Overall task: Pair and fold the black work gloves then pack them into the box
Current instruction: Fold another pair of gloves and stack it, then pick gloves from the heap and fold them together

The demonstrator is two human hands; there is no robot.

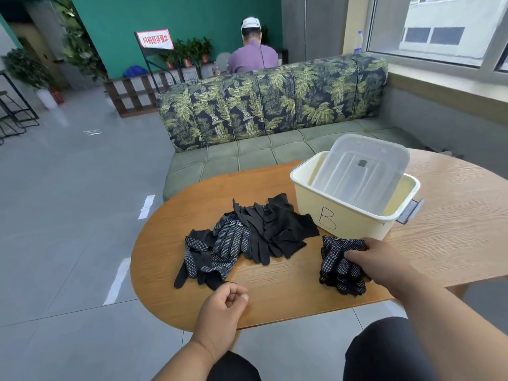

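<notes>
Black work gloves are in two spots on the table. The ones that matter right now are the dotted stack near the front right edge, just in front of the box. The right hand is on top of that stack, thumb and fingers curled over the right side of it, so it's got a proper hold on those gloves. The stack looks like a couple of gloves laid on each other, fingers pointing toward the camera, cuffs toward the box.

The left hand sits at the near edge of the table, fingers curled into a loose fist. Looks like it's holding nothing, though a thin black thread from the nearest glove runs right up toward it, can't tell if it's pinched.

Out from there, the loose pile is left of centre: dotted gloves on the left side, plain black ones heaped toward the box, a cuff or two touching its front wall.

The box is cream plastic with a "B" written on the front and a grey latch on the right end. A clear lid stands tilted inside it, leaning back. No gloves visible in the box, though the lid hides much of the inside.

Behind the table there's a green sofa with leaf-print cushions.
</notes>
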